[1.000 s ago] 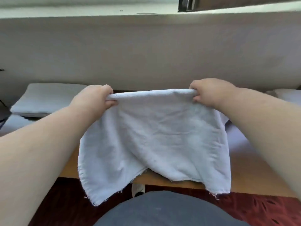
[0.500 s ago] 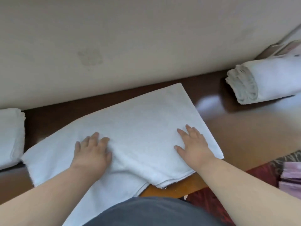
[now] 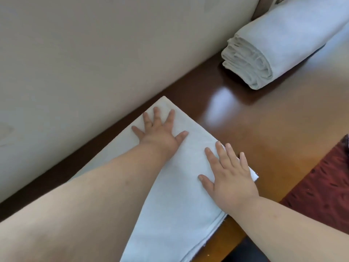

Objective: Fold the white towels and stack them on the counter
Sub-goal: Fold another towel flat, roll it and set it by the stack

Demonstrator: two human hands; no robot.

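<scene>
- Towel (image 3: pixel 181 201): white, folded flat on counter (image 3: pixel 273 129), far corner near wall, near edge hanging over.
- Left hand (image 3: pixel 160 132): fingers spread straight, pressing towel.
- Right hand (image 3: pixel 229 176): fingers straight, flat on towel's right edge.

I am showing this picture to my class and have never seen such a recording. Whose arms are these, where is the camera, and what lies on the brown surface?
There is no machine here. The camera sits on a person's head and looks forward and down, so the two bare arms are that person's own. The left hand and the right hand both lie flat with spread fingers on a white towel, pressing it onto the wooden counter. Nothing is gripped. The towel's near end hangs over the counter's front edge. At the far right lies a bundle of folded white cloths, beside the pale wall. Dark red patterned fabric shows at the right.
</scene>
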